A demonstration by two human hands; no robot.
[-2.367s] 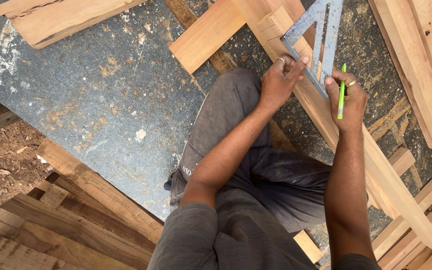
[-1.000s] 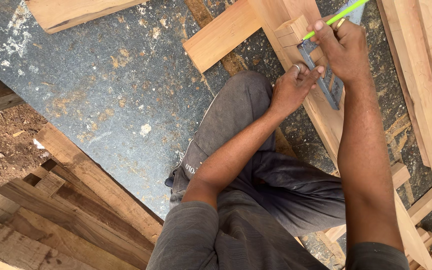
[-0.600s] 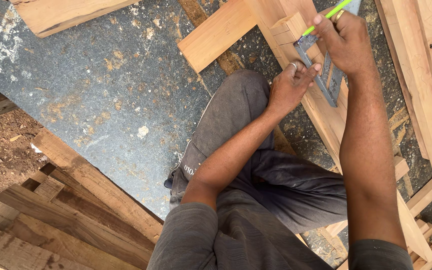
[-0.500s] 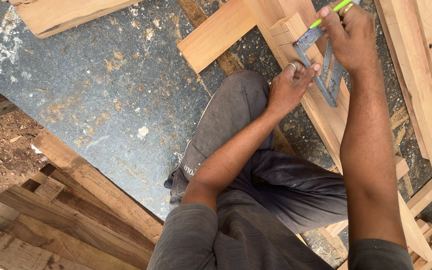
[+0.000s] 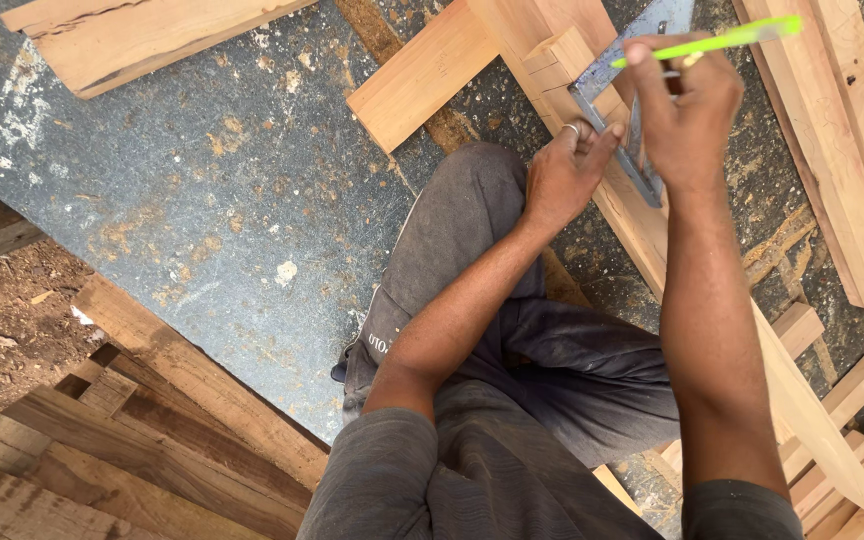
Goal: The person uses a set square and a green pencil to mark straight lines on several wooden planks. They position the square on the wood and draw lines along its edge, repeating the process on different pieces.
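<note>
Nearest the camera, a person in grey trousers (image 5: 512, 400) crouches over a dark stone floor (image 5: 202, 200), both bare arms reaching away toward a long pale wooden beam (image 5: 652, 240). That beam runs diagonally from the lower right of the floor up toward its top middle, where a shorter board (image 5: 422, 75) meets it at a right angle.

The left hand (image 5: 562, 180), a ring on one finger, is curled with fingertips pressed on the near edge of a metal square (image 5: 624, 90), pinning it flat on the beam. Just beyond, the right hand (image 5: 687, 115) is closed around a green pen (image 5: 717, 42), whose long axis lies nearly level, the tip pointing left toward the blade of the square and the cap end toward the right. The right hand lies over the square and is the nearer one to the notched end of the beam (image 5: 557, 60); whether the pen tip touches the wood cannot be told.

Dark planks (image 5: 132, 450) are stacked at the lower left beside bare earth, more pale boards (image 5: 842, 130) lie along the floor's right edge, and another board (image 5: 142, 35) crosses the top left corner. No container is in view.
</note>
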